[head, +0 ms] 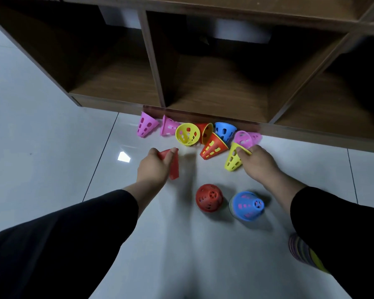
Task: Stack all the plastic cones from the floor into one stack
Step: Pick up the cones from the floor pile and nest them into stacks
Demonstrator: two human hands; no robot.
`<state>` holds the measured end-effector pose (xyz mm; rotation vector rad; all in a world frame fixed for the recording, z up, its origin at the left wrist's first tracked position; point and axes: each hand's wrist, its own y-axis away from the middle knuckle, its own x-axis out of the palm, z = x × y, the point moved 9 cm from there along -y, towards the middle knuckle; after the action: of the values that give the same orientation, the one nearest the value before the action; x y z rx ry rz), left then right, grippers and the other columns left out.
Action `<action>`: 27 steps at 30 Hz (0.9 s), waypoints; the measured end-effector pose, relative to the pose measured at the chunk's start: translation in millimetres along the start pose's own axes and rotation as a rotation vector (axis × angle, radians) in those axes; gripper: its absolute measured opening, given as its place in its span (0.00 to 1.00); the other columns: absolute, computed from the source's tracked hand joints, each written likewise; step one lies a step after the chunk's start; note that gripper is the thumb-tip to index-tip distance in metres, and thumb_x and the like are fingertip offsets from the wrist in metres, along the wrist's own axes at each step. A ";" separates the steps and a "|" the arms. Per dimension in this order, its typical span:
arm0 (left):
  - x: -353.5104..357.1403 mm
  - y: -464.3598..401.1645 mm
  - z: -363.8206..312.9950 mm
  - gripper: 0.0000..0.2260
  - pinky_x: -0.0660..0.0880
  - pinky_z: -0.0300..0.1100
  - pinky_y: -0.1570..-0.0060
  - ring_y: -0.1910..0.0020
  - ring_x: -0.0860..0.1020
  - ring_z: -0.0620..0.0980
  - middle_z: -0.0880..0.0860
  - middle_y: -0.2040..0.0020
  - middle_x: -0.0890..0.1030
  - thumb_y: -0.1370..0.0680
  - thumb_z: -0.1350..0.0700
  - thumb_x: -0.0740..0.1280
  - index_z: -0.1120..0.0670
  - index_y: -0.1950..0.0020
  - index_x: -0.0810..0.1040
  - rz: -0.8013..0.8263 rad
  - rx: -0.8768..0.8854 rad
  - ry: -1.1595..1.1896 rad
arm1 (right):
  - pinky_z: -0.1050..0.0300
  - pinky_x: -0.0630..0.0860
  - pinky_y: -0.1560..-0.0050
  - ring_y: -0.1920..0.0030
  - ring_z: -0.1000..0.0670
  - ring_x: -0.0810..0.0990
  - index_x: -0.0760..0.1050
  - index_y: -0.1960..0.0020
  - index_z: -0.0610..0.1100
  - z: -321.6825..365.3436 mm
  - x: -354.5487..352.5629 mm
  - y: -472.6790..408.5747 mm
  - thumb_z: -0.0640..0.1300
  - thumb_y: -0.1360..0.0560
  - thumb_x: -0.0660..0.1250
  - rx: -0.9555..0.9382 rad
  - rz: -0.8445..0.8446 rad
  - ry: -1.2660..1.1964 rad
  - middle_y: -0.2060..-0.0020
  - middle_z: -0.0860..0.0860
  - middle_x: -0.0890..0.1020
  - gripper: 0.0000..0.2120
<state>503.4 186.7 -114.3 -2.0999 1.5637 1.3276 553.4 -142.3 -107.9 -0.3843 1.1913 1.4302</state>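
Note:
My left hand (153, 167) grips a red cone (174, 167) by its rim, just above the floor. My right hand (259, 162) pinches the rim of a yellow cone (232, 160) that lies on its side. Beyond them, several loose cones lie against the shelf base: two pink cones (146, 125) at the left, a yellow cone (187, 134), a red cone (214, 146), a blue cone (225, 130) and a pink cone (245, 138). Nearer me stand an upright red cone (208, 198) and a stack topped by a blue cone (247, 206).
A brown wooden shelf unit (203, 113) with open cubbies runs across the far side, its base right behind the loose cones. The floor (52, 158) is pale glossy tile. Another multicoloured stack (298, 249) lies on its side by my right sleeve.

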 end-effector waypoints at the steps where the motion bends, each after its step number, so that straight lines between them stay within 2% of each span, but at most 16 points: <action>1: -5.6 4.0 -1.0 0.24 0.65 0.43 0.69 0.62 0.75 0.50 0.51 0.60 0.78 0.25 0.32 0.64 0.53 0.55 0.70 -0.005 0.000 0.056 | 0.51 0.76 0.50 0.47 0.37 0.79 0.74 0.42 0.37 -1.3 -5.8 4.1 0.61 0.20 0.61 0.000 -0.033 -0.076 0.47 0.38 0.81 0.26; 3: -15.2 13.2 -7.8 0.23 0.66 0.41 0.71 0.61 0.75 0.48 0.52 0.57 0.78 0.27 0.34 0.68 0.54 0.51 0.70 0.000 0.023 0.161 | 0.46 0.80 0.51 0.52 0.40 0.82 0.76 0.50 0.40 -3.6 -21.5 15.6 0.62 0.24 0.66 0.005 -0.104 -0.307 0.53 0.41 0.83 0.23; 5: -23.0 23.4 -21.5 0.22 0.67 0.39 0.72 0.61 0.76 0.48 0.52 0.55 0.77 0.27 0.37 0.71 0.52 0.49 0.68 0.028 0.075 0.243 | 0.46 0.82 0.53 0.57 0.45 0.84 0.76 0.58 0.45 -3.6 -38.2 31.9 0.64 0.31 0.71 0.007 -0.137 -0.570 0.60 0.46 0.85 0.21; 7: -27.3 37.1 -38.9 0.23 0.71 0.38 0.72 0.59 0.77 0.49 0.50 0.54 0.77 0.29 0.37 0.73 0.49 0.47 0.67 0.088 0.150 0.302 | 0.47 0.84 0.53 0.57 0.47 0.85 0.75 0.59 0.46 -3.6 -47.8 46.8 0.61 0.35 0.73 0.010 -0.101 -0.792 0.63 0.49 0.84 0.19; 9: -28.7 54.1 -55.5 0.26 0.73 0.32 0.71 0.57 0.79 0.45 0.44 0.51 0.76 0.30 0.37 0.75 0.45 0.42 0.66 0.158 0.235 0.323 | 0.46 0.85 0.54 0.54 0.46 0.86 0.74 0.57 0.47 -2.8 -57.2 60.8 0.57 0.36 0.73 -0.012 -0.070 -0.853 0.61 0.48 0.83 0.16; 11: -28.3 70.5 -67.6 0.29 0.73 0.28 0.68 0.55 0.78 0.42 0.41 0.48 0.75 0.30 0.38 0.75 0.41 0.37 0.63 0.223 0.305 0.283 | 0.49 0.84 0.59 0.56 0.47 0.84 0.73 0.56 0.51 -1.5 -71.0 74.5 0.58 0.35 0.72 -0.082 -0.083 -0.695 0.62 0.51 0.81 0.15; 13: -29.3 85.7 -77.0 0.32 0.72 0.26 0.63 0.54 0.78 0.41 0.43 0.43 0.74 0.30 0.38 0.74 0.40 0.32 0.62 0.269 0.383 0.183 | 0.55 0.78 0.63 0.60 0.52 0.81 0.70 0.54 0.54 2.1 -83.3 89.4 0.59 0.32 0.73 -0.184 -0.099 -0.433 0.62 0.54 0.80 0.15; 15: -31.7 101.4 -86.1 0.34 0.72 0.30 0.58 0.49 0.76 0.43 0.47 0.39 0.75 0.28 0.39 0.73 0.41 0.27 0.62 0.274 0.510 0.016 | 0.56 0.74 0.63 0.58 0.52 0.80 0.69 0.49 0.55 4.6 -86.4 102.6 0.58 0.29 0.72 -0.261 -0.049 -0.292 0.59 0.53 0.80 0.16; 17: -32.0 116.3 -93.1 0.34 0.72 0.36 0.52 0.44 0.77 0.49 0.50 0.36 0.76 0.26 0.41 0.72 0.44 0.23 0.63 0.257 0.631 -0.167 | 0.56 0.73 0.62 0.57 0.51 0.80 0.68 0.43 0.56 5.5 -86.1 113.5 0.59 0.29 0.71 -0.319 0.027 -0.149 0.56 0.52 0.80 0.20; 20: -27.2 134.8 -99.9 0.32 0.77 0.40 0.50 0.44 0.79 0.54 0.53 0.38 0.76 0.25 0.44 0.72 0.46 0.23 0.65 0.257 0.735 -0.357 | 0.56 0.74 0.61 0.58 0.52 0.79 0.66 0.38 0.60 4.3 -81.3 129.8 0.61 0.31 0.70 -0.361 0.185 0.115 0.54 0.52 0.81 0.25; 23: -13.4 151.1 -105.2 0.31 0.80 0.48 0.49 0.48 0.79 0.55 0.54 0.41 0.75 0.25 0.45 0.72 0.46 0.24 0.67 0.281 0.837 -0.502 | 0.54 0.75 0.59 0.58 0.52 0.78 0.67 0.38 0.60 5.2 -76.0 143.0 0.65 0.36 0.67 -0.400 0.243 0.329 0.54 0.50 0.81 0.28; 27: 8.3 155.8 -105.0 0.26 0.80 0.51 0.55 0.49 0.78 0.56 0.55 0.44 0.75 0.24 0.47 0.72 0.48 0.27 0.70 0.265 0.839 -0.713 | 0.51 0.77 0.47 0.47 0.44 0.78 0.70 0.30 0.51 10.5 -52.7 154.0 0.58 0.29 0.69 -0.463 0.272 0.609 0.43 0.46 0.81 0.29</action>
<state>427.5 50.8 -8.7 -0.8277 1.6516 1.0249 436.3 -132.2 5.1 -1.0697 1.4172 1.9058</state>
